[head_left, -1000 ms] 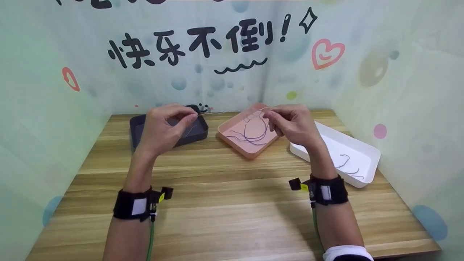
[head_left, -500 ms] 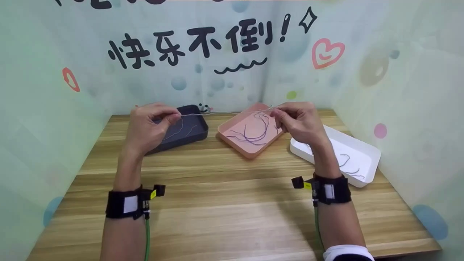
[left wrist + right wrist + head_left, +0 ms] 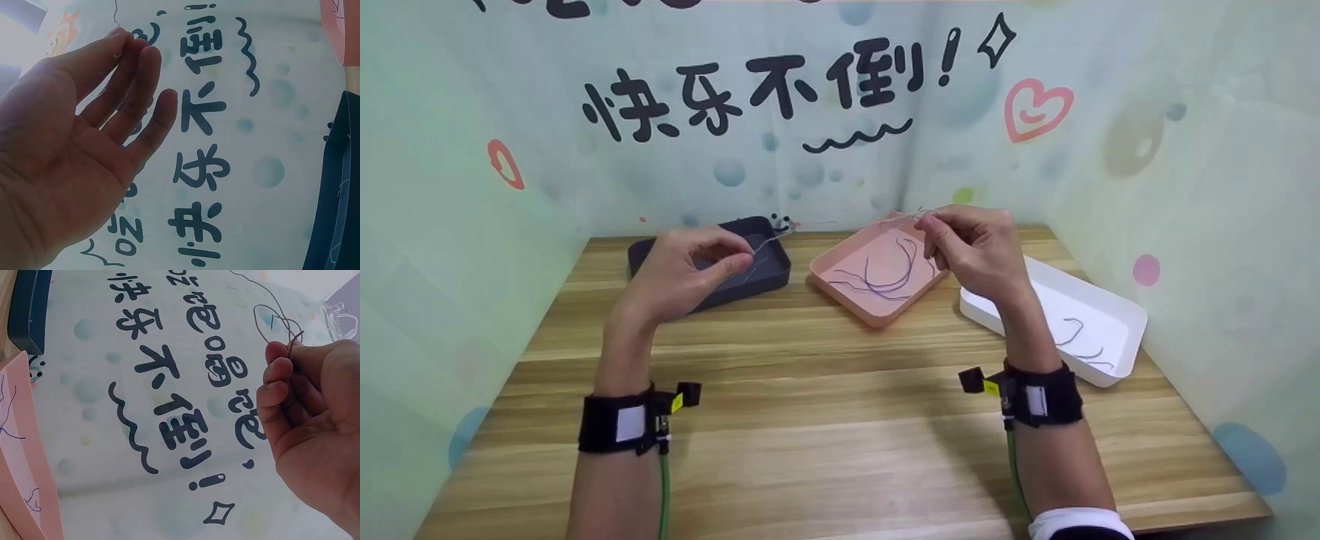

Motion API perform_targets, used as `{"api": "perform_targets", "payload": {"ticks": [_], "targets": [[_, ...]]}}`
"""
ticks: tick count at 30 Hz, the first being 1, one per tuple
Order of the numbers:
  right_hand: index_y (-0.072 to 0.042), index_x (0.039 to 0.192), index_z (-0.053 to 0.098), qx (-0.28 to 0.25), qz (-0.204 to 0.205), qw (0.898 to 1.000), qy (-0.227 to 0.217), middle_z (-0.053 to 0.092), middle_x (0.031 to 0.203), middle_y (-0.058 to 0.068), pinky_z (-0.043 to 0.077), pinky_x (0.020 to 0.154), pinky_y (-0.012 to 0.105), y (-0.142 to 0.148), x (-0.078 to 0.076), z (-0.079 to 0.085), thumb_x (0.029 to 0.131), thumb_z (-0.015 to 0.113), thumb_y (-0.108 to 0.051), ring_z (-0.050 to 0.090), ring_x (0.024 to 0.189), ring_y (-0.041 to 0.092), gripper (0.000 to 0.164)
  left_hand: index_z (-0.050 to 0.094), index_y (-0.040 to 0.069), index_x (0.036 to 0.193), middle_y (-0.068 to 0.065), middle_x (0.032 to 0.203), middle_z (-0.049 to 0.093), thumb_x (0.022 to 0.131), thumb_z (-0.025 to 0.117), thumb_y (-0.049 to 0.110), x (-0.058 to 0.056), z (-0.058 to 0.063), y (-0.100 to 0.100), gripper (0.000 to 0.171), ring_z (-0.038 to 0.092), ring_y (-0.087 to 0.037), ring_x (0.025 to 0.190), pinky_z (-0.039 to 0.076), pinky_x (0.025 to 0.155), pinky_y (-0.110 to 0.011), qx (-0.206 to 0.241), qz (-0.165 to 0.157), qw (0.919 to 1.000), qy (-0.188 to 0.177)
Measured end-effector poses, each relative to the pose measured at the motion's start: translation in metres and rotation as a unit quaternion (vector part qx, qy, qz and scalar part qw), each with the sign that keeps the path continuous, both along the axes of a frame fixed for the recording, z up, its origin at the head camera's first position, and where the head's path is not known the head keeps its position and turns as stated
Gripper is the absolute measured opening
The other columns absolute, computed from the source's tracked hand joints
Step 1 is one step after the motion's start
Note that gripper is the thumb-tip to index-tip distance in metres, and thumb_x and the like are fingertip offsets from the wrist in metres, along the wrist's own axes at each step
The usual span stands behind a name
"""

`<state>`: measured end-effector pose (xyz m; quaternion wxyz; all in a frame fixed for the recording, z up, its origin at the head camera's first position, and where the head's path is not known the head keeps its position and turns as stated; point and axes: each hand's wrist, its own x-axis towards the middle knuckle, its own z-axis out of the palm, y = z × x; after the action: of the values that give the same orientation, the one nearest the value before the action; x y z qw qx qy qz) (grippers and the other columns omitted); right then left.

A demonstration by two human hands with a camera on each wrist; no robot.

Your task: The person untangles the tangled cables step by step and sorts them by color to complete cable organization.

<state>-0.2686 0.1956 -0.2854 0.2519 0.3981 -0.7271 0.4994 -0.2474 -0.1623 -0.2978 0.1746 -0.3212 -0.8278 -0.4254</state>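
Both hands are raised above the far side of the wooden table. My left hand (image 3: 682, 266), in front of the dark tray (image 3: 769, 281), pinches a thin pale thread (image 3: 116, 12) between thumb and forefinger. In the head view it rises rightwards from the fingertips. My right hand (image 3: 975, 244), above the right side of the pink tray (image 3: 877, 319), pinches a thread bunched into loops (image 3: 275, 323); its other fingers are curled in. Whether one thread runs from hand to hand is too faint to tell.
Several purple-blue threads (image 3: 877, 289) lie in the pink tray. The white tray (image 3: 1129, 349) at right holds a few short dark threads (image 3: 1072, 331). Faint pale threads lie in the dark tray. Printed fabric walls (image 3: 810, 180) enclose the table's back and sides.
My left hand first moved left, drawing the thread out straight between both hands, then came back slightly right and lower. The thread now hangs bent, no longer straight. My right hand moved slightly right.
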Motion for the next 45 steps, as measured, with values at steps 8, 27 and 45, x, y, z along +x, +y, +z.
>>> {"api": "perform_targets", "payload": {"ticks": [8,27,45], "targets": [[-0.008,0.086,0.069,0.025,-0.032,0.999,0.026,0.059,0.061,0.009,0.041,0.039,0.023,-0.006,0.002,-0.002,0.086,0.058,-0.002,0.050,0.045,0.023,0.013,0.041,0.029,0.132,0.010,0.132,0.043,0.075,0.071,0.038,-0.008,-0.005,0.014,0.065,0.038,-0.009,0.120,0.035,0.094,-0.037,-0.031,0.040,0.9981,0.035],[-0.010,0.082,0.068,0.045,-0.020,0.997,0.065,0.058,0.059,0.006,0.039,0.039,0.020,-0.017,0.002,-0.005,0.084,0.060,0.000,0.050,0.044,0.017,0.013,0.030,0.026,0.139,0.011,0.119,0.053,0.071,0.075,0.037,-0.002,-0.020,0.085,0.082,0.055,-0.005,0.099,0.045,0.081,-0.021,-0.037,-0.072,0.9904,0.112],[-0.012,0.081,0.068,0.063,0.010,0.996,0.063,0.055,0.059,-0.003,0.039,0.039,0.021,-0.020,0.003,-0.007,0.084,0.060,-0.001,0.047,0.045,0.011,0.014,0.068,0.028,0.103,0.014,0.091,0.065,0.082,0.066,0.016,-0.008,-0.023,0.076,0.025,0.053,0.001,0.068,0.042,0.055,-0.019,-0.044,-0.008,0.9810,0.189]]}}
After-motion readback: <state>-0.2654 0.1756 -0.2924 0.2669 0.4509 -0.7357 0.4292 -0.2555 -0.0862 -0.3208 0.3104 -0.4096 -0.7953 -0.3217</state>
